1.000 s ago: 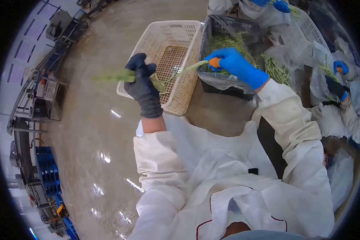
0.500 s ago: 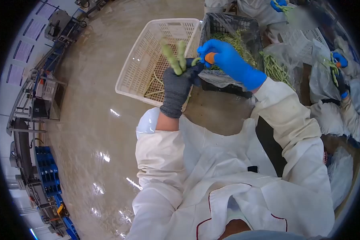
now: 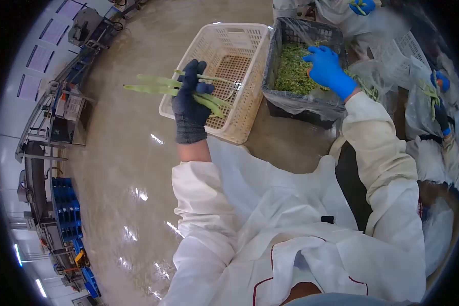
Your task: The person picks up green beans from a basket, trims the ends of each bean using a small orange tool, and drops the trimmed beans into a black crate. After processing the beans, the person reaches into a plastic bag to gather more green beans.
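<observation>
My left hand (image 3: 188,99), in a dark grey knitted glove, is closed around several long flat green beans (image 3: 150,87). They lie sideways across it, sticking out on both sides above the near left part of a cream plastic basket (image 3: 181,76). My right hand (image 3: 327,70), in a blue glove, hovers over a black crate (image 3: 306,115) with its fingers apart. A small orange piece (image 3: 309,73) shows at its thumb, partly hidden. Below that hand, green trimmings (image 3: 290,74) fill much of the plastic-lined crate. One thin bean (image 3: 232,94) rests inside the basket.
Co-workers' blue-gloved hands (image 3: 362,6) handle beans at the upper right and right edge. Clear plastic bags (image 3: 410,97) and a white basket (image 3: 403,51) crowd the right side. Machinery (image 3: 35,173) and stacked blue crates (image 3: 66,209) line the left wall. The floor (image 3: 122,168) looks wet.
My hands have moved apart. The left has shifted left and turned, so the beans now lie sideways instead of upright. My right hand has moved right, from beside the left to above the trimmings.
</observation>
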A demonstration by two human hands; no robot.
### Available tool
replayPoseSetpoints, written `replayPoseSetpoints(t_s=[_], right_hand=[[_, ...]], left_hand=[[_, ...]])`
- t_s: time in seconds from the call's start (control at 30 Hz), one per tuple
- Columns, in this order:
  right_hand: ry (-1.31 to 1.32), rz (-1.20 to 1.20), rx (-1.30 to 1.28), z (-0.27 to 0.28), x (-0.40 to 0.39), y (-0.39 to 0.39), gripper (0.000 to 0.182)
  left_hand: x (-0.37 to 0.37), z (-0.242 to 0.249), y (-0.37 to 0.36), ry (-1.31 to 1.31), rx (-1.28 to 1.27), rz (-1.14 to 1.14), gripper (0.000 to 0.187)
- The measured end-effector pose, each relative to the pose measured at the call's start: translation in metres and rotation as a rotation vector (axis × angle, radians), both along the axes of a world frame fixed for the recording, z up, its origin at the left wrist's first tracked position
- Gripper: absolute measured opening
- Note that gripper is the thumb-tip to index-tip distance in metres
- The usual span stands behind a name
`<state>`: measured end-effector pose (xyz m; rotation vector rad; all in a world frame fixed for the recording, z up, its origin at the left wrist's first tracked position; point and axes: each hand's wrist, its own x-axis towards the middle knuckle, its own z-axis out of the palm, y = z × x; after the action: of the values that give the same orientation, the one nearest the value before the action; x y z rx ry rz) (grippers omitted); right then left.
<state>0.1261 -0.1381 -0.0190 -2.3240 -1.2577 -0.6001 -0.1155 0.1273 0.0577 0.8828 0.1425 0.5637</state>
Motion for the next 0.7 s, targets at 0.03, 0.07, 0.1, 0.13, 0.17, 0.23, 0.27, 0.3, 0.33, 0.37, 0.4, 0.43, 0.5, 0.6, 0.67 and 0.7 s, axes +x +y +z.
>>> replayPoseSetpoints(t_s=[0.03,0.07,0.1,0.13,0.17,0.23,0.27,0.3,0.33,0.37,0.4,0.43,0.5,0.6,0.67,0.7], right_hand=[[-0.229,-0.068,-0.04,-0.005,0.002,-0.001,0.03],[0.023,-0.066,-0.056,0.002,-0.001,0.002,0.031],[0.272,-0.061,-0.071,0.019,-0.007,0.01,0.032],[0.52,-0.053,-0.086,0.034,-0.014,0.017,0.033],[0.546,0.009,0.006,0.042,-0.023,0.021,0.034],[0.6,0.131,0.19,0.052,-0.039,0.027,0.036],[0.432,0.142,0.221,0.052,-0.04,0.029,0.036],[0.265,0.152,0.25,0.051,-0.042,0.031,0.037],[0.096,0.161,0.278,0.05,-0.043,0.032,0.037],[0.155,0.182,0.264,0.045,-0.041,0.033,0.038],[0.214,0.205,0.251,0.038,-0.039,0.033,0.039],[0.269,0.232,0.239,0.034,-0.036,0.034,0.04],[0.287,0.234,0.246,0.036,-0.038,0.033,0.04],[0.308,0.249,0.258,0.036,-0.041,0.028,0.041],[0.365,0.262,0.273,0.042,-0.04,0.028,0.042],[0.429,0.265,0.278,0.047,-0.044,0.026,0.043]], left_hand=[[0.0,-0.001,0.0,0.022,0.013,-0.011,0.037],[0.001,0.0,-0.007,0.044,0.024,-0.023,0.037],[0.002,0.001,-0.014,0.062,0.034,-0.033,0.038],[0.006,0.0,-0.017,0.083,0.086,-0.042,0.041],[0.008,-0.001,-0.02,0.068,0.104,-0.07,0.041],[0.011,-0.002,-0.027,0.041,0.14,-0.126,0.042],[0.012,0.002,-0.033,0.048,0.148,-0.128,0.044],[0.012,0.004,-0.037,0.041,0.178,-0.144,0.045],[0.011,0.007,-0.041,0.035,0.207,-0.16,0.045],[0.011,0.008,-0.042,0.028,0.238,-0.175,0.046],[0.009,0.009,-0.042,0.033,0.286,-0.125,0.047],[0.008,0.009,-0.039,0.036,0.337,-0.072,0.049],[0.008,0.006,-0.023,0.205,0.527,0.219,0.051],[0.007,-0.015,0.008,0.566,0.737,0.635,0.049],[0.009,-0.022,0.013,0.568,0.658,0.511,0.045],[0.007,-0.01,-0.005,0.594,0.567,0.353,0.033]])
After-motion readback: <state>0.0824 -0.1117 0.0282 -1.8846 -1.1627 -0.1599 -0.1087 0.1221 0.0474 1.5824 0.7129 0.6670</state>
